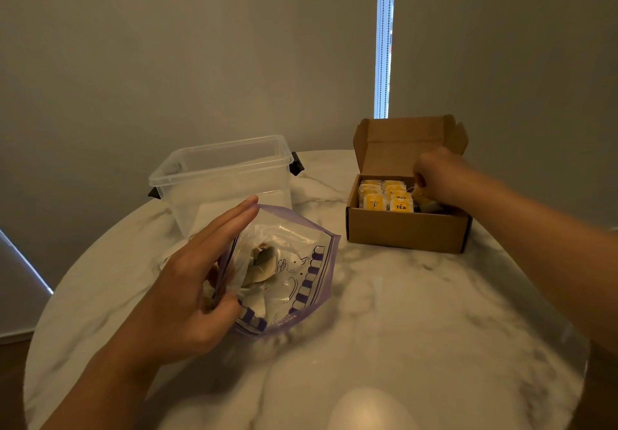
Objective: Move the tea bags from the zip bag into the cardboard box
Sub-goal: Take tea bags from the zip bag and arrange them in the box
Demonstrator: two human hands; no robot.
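Nearest to me, the person's left hand is steadying the clear zip bag with the purple seal and purple printed pattern, which is standing open-mouthed on the round white marble-look table. The fingers are lying flat and straight along the bag's near lip while the thumb is pressing on the lower edge, so the hand is pinching the rim and propping it open. Inside the bag a few pale, crumpled tea bags are showing through the plastic; these are waiting to be moved.

Beyond the bag, and just behind it, a clear plastic storage tub with black side clips is sitting with no lid on.

To the right of the bag and farther back, the brown cardboard box with its lid flap standing up is holding two neat rows of yellow-tagged tea sachets. The right hand is reaching into the box's right side, curled loosely closed around a tea bag with a string, seemingly setting it down.

By my reckoning the job is well along: the box is largely filled and only a small handful remains in the bag.
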